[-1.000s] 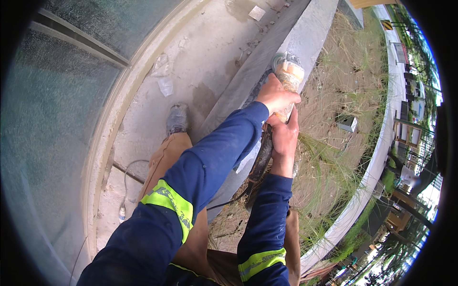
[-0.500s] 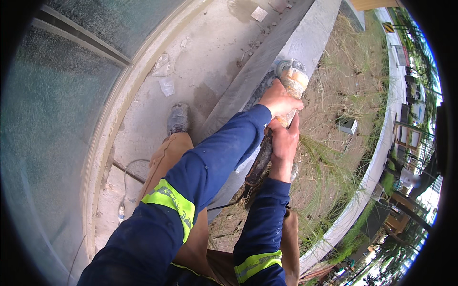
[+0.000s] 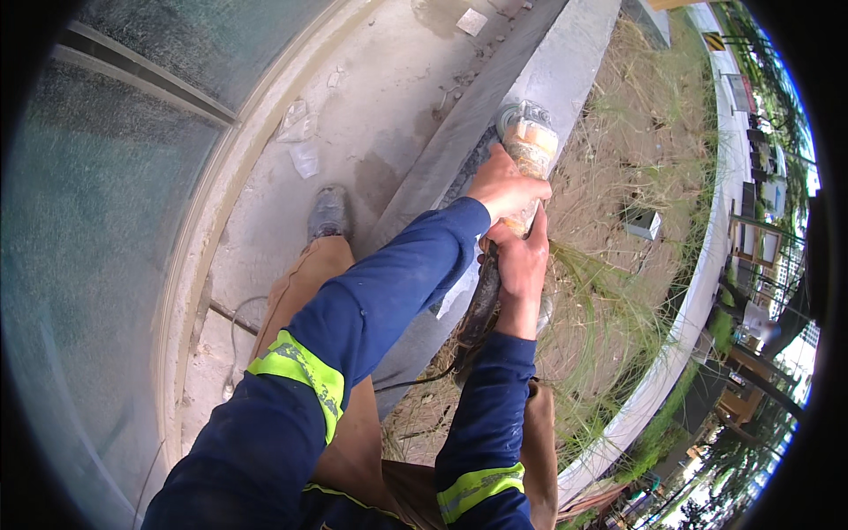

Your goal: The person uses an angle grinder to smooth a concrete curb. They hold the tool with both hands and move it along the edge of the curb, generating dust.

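I list one grinder (image 3: 532, 155), upper centre of frame, at the ledge (image 3: 558, 71), left hand (image 3: 503, 185) and right hand (image 3: 521, 265) both wrapped round it, now shifted slightly left, so its pass, I judge, nears the ledge's left edge.

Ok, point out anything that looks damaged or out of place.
The reflective band on the left sleeve looks patchy and worn; a pale crumpled scrap litters the concrete floor, near a dark stain.
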A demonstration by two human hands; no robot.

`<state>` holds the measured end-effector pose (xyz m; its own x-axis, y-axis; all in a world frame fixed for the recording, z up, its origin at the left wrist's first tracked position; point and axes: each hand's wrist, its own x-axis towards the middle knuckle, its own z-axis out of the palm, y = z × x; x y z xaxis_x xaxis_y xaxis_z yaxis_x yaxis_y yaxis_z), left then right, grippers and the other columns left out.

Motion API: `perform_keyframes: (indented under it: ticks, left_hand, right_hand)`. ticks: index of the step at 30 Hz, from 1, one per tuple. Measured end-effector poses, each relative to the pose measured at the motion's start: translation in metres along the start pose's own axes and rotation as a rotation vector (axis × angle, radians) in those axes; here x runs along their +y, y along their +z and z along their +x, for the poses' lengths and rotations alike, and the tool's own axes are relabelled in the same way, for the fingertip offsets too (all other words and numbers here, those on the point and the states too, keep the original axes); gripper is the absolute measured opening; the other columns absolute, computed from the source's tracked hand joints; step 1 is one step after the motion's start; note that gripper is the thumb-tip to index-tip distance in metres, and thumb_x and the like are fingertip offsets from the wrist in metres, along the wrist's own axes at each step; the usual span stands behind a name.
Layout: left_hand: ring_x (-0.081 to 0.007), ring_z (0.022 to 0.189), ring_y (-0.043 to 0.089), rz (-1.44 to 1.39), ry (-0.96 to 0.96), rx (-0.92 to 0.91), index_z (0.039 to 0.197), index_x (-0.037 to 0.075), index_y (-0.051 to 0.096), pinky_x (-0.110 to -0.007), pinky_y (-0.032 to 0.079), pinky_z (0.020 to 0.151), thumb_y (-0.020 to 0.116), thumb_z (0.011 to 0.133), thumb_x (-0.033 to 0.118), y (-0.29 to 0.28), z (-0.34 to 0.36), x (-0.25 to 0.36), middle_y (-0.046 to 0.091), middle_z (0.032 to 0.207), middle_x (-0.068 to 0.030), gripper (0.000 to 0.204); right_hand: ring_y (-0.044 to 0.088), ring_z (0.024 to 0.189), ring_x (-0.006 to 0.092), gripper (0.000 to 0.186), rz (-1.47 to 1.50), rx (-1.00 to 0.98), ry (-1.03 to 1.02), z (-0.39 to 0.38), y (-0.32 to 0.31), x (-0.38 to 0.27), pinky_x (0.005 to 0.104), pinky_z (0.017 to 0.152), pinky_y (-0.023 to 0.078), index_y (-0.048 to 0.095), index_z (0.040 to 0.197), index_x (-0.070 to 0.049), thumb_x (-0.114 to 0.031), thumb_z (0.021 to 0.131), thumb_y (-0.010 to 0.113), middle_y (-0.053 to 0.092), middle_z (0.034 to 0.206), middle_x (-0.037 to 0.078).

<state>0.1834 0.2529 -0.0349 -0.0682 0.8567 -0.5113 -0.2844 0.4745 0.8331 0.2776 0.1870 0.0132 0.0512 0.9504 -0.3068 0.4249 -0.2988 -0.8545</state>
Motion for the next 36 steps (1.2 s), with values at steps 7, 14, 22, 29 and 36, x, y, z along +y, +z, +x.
perform_keyframes:
  ticks: [7, 14, 22, 29, 36]
  left_hand:
    - [-0.0381, 0.117, 0.067, 0.048, -0.016, -0.006, 0.150, -0.016, 0.021, -0.037, 0.053, 0.102, 0.085, 0.066, 0.033, -0.003, -0.003, -0.003, 0.064, 0.127, -0.0314, 0.116]
    - [-0.0380, 0.116, 0.068, 0.121, 0.008, -0.008, 0.152, -0.017, 0.017, -0.037, 0.054, 0.099, 0.085, 0.067, 0.033, 0.000, 0.001, -0.005, 0.064, 0.126, -0.0324, 0.120]
    - [-0.0389, 0.114, 0.069, 0.117, 0.013, -0.003, 0.146, -0.016, 0.027, -0.038, 0.055, 0.097, 0.085, 0.067, 0.032, -0.005, 0.008, 0.001, 0.065, 0.123, -0.0322, 0.109]
    - [-0.0389, 0.115, 0.068, 0.073, 0.051, -0.019, 0.146, -0.016, 0.027, -0.038, 0.055, 0.098, 0.085, 0.066, 0.032, -0.004, 0.012, -0.001, 0.065, 0.124, -0.0326, 0.109]
    - [-0.0384, 0.115, 0.068, 0.053, 0.018, -0.012, 0.146, -0.016, 0.027, -0.038, 0.055, 0.098, 0.085, 0.066, 0.032, -0.005, 0.003, -0.006, 0.065, 0.125, -0.0313, 0.110]
  right_hand:
    - [0.065, 0.101, 0.0187, 0.093, 0.095, -0.017, 0.112, -0.011, 0.003, -0.011, 0.0309, 0.082, 0.054, 0.033, 0.157, 0.005, -0.005, 0.076, 0.077, 0.065, 0.124, 0.016]
    - [0.066, 0.091, 0.0181, 0.092, 0.117, 0.008, 0.098, -0.011, 0.007, -0.012, 0.0304, 0.076, 0.055, 0.034, 0.156, 0.006, -0.005, 0.076, 0.078, 0.066, 0.120, 0.016]
    - [0.066, 0.080, 0.0170, 0.094, 0.098, 0.037, 0.039, -0.001, 0.013, -0.003, 0.0296, 0.066, 0.054, 0.034, 0.157, 0.004, -0.008, 0.075, 0.078, 0.068, 0.113, 0.016]
    - [0.066, 0.082, 0.0158, 0.093, 0.004, 0.055, -0.016, 0.005, 0.011, 0.004, 0.0292, 0.067, 0.054, 0.034, 0.157, 0.004, -0.008, 0.076, 0.077, 0.068, 0.115, 0.017]
    - [0.066, 0.082, 0.0161, 0.089, 0.116, 0.005, 0.103, -0.011, 0.010, -0.012, 0.0293, 0.068, 0.054, 0.036, 0.156, 0.005, -0.005, 0.077, 0.077, 0.067, 0.116, 0.013]
